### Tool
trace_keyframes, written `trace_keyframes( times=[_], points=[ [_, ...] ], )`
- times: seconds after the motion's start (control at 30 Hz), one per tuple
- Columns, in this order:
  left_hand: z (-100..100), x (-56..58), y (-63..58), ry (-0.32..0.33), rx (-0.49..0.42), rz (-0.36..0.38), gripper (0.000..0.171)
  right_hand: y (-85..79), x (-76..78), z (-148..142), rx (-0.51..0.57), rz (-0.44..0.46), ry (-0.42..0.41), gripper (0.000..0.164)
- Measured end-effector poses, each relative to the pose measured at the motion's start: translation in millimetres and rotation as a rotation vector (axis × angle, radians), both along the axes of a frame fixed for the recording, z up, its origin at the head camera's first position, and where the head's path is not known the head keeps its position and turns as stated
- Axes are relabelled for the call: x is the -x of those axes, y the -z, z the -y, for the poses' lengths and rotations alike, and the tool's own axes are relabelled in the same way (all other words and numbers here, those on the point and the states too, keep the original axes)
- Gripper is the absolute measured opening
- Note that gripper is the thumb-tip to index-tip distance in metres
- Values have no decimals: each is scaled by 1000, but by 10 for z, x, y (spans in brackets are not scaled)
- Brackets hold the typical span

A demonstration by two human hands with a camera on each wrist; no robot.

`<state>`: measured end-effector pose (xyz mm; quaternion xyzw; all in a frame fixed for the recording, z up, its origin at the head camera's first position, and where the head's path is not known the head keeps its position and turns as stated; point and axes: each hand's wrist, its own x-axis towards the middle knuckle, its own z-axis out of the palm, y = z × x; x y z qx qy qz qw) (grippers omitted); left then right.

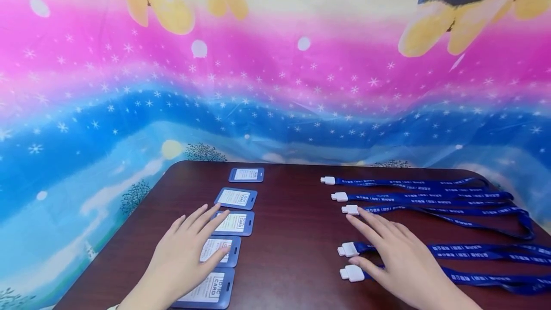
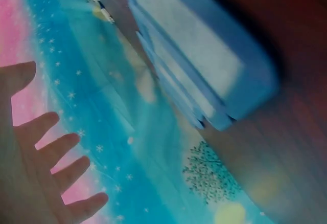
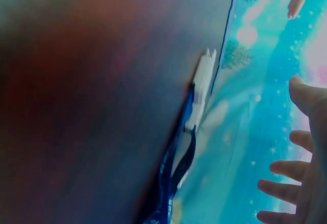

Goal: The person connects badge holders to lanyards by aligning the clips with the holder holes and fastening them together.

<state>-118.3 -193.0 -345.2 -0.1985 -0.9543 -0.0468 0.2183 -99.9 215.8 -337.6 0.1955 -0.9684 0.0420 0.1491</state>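
Note:
My left hand (image 1: 189, 248) hovers, fingers spread, over a column of blue card holders on the left of the table. It partly covers the third holder (image 1: 234, 224), the fourth holder (image 1: 232, 252) and the nearest holder (image 1: 221, 288). In the left wrist view its fingers are straight with nothing between them. My right hand (image 1: 400, 257), fingers extended, is above several blue lanyards with white clips. Its fingertips overlap the third white clip (image 1: 349, 210), and its thumb lies close by the nearest clip (image 1: 352, 273) in the head view.
Two more card holders, one farthest back (image 1: 246, 174) and one in front of it (image 1: 236, 198), lie toward the rear. Lanyard straps (image 1: 456, 210) stretch to the right edge. Behind the dark wooden table (image 1: 288, 243) hangs a colourful patterned cloth (image 1: 275, 75).

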Motion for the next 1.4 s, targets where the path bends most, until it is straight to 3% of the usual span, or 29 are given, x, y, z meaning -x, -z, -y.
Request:
trace_keyframes(
  times=[0.37, 0.47, 0.73, 0.9, 1.03, 1.27, 1.4],
  points=[
    [227, -115, 69, 63, 40, 30, 59, 120, -165, -26, 9, 49, -19, 72],
    [246, -135, 81, 55, 52, 72, 58, 131, -171, -44, 7, 78, -22, 69],
    [262, -166, 92, 8, 96, 214, 53, 159, -112, -71, -22, 261, -14, 55],
    [321, -154, 116, 71, 110, 266, 50, 176, -79, -101, -49, 252, -105, 45],
    [357, -142, 143, 133, 115, 295, 47, 189, -45, -106, -59, 305, -136, 44],
    [374, -103, 186, 104, 77, 485, 56, 208, -19, -58, -77, 374, -176, 42],
    [373, -90, 218, 109, 63, 523, 57, 213, -12, -27, -77, 390, -191, 40]
  ],
)
